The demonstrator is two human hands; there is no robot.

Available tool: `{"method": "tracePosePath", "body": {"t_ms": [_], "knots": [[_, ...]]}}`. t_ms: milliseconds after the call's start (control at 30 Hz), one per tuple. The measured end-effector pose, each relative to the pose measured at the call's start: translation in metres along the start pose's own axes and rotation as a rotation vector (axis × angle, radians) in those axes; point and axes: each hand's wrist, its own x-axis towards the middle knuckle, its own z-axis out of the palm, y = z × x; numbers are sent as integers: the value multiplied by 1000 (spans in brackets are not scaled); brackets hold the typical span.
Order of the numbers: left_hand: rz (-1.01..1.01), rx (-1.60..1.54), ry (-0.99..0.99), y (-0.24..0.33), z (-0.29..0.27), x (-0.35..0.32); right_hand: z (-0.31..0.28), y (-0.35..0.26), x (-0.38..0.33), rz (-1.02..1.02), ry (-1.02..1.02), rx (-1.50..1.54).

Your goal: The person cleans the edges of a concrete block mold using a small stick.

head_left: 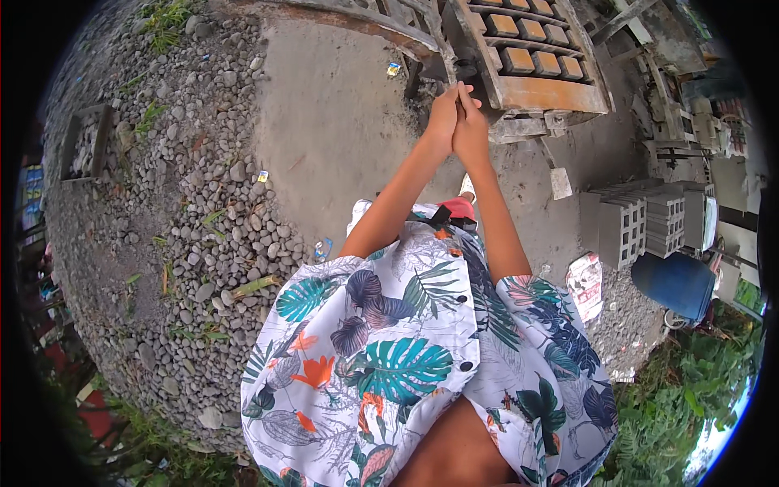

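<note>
Right now both hands are pressed together, palm to palm, at the far middle of the scene: the left hand (443,116) and the right hand (472,123) lie flat against each other with fingers straight and closed up, holding nothing that can be seen between them. They hover just in front of the near edge of a rusty metal block mould (531,61), which sits on the far right of the bare concrete ground (333,130).

That mould looks heavy and rigid, a steel frame with rough, rusted surfaces that would grip well but could scrape skin. Its thick flat near rim, or the side bars, seem the fair places to take hold; a two-handed lift would likely be needed. Dark cells in it hold brownish blocks, about eight in two rows, though the far ones are cut off and hard to count.

To the right stands one stack of grey hollow concrete blocks (641,219), hard, heavy and brittle at the corners; roughly four or five show, but the fisheye bend makes this unsure. One blue barrel (675,284) lies near right beside it. A wide bed of grey pebbles (203,227) fills the left, with one wooden frame (85,142) at far left. The person wears one leaf-printed shirt (406,357).
</note>
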Motion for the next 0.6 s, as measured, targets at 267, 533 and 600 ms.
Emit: {"method": "tracePosePath", "body": {"t_ms": [267, 533, 600], "knots": [[4, 134, -48, -7, -25, -21, 26, 5, -27, -264, 214, 146], [40, 298, -57, -18, -38, -22, 50, 29, -41, -247, 298, 228], [51, 385, -61, -21, -35, -18, 59, 55, -40, -134, 224, 413]]}}
